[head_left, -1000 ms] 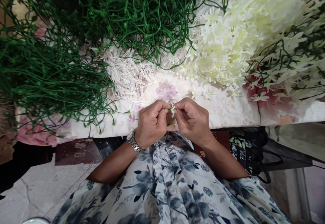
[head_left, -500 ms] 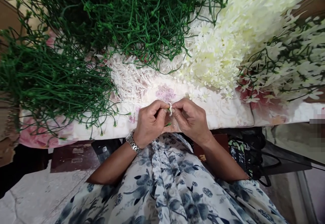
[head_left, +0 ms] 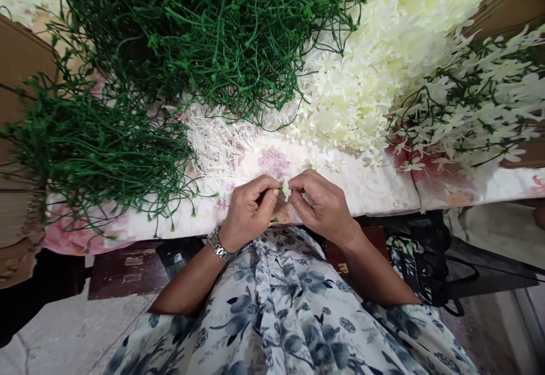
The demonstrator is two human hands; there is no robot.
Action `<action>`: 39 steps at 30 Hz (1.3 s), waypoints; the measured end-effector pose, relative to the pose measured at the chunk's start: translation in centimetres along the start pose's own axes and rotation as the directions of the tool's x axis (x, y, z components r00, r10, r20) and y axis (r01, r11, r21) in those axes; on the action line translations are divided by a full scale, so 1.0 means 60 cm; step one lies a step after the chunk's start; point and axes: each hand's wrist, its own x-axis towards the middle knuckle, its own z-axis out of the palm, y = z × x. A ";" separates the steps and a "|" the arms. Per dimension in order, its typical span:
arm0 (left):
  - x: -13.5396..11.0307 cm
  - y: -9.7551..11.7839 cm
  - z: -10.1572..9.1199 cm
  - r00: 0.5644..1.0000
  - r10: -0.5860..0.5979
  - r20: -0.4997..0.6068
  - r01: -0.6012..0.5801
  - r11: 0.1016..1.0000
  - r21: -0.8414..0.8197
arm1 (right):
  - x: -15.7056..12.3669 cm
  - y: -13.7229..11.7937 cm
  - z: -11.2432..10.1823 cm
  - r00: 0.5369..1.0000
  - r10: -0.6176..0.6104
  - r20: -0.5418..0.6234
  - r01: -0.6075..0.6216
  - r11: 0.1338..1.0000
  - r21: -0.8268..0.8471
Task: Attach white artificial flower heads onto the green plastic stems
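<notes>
My left hand (head_left: 249,213) and my right hand (head_left: 321,205) meet at the near edge of a table covered with a flowered cloth (head_left: 374,185). Both pinch a small cream artificial flower (head_left: 286,189) between their fingertips. A short green stem tip (head_left: 275,220) pokes out under my left hand, which wears a metal watch (head_left: 217,244). Just beyond the hands lies a heap of thin white plastic pieces (head_left: 215,134).
Tangled green plastic stems (head_left: 106,142) pile up at left and centre back (head_left: 213,29). A mound of cream flowers (head_left: 366,80) lies at the back right, with flowered green sprays (head_left: 477,102) beside it. A dark bag (head_left: 421,256) sits under the table at right.
My hands have stayed together on the small flower with only slight finger movement. The view has shifted a little, so the table sits lower in the picture.
</notes>
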 end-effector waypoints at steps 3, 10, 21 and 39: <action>0.000 -0.002 -0.001 1.000 0.000 0.031 0.000 1.000 -0.005 | 0.001 0.005 -0.002 0.998 -0.061 0.014 0.061 0.998 0.009; 0.003 -0.005 -0.003 0.998 -0.025 0.058 0.027 0.999 -0.029 | 0.007 0.014 0.001 0.994 -0.100 0.041 0.098 0.994 0.048; 0.006 -0.001 0.001 1.000 -0.028 0.000 0.028 0.999 0.041 | 0.016 0.015 0.004 0.986 -0.153 0.066 0.155 0.988 -0.021; 0.008 -0.004 0.001 0.995 -0.102 -0.004 0.102 0.994 -0.049 | 0.023 0.014 -0.002 0.987 -0.135 0.084 0.142 0.986 -0.084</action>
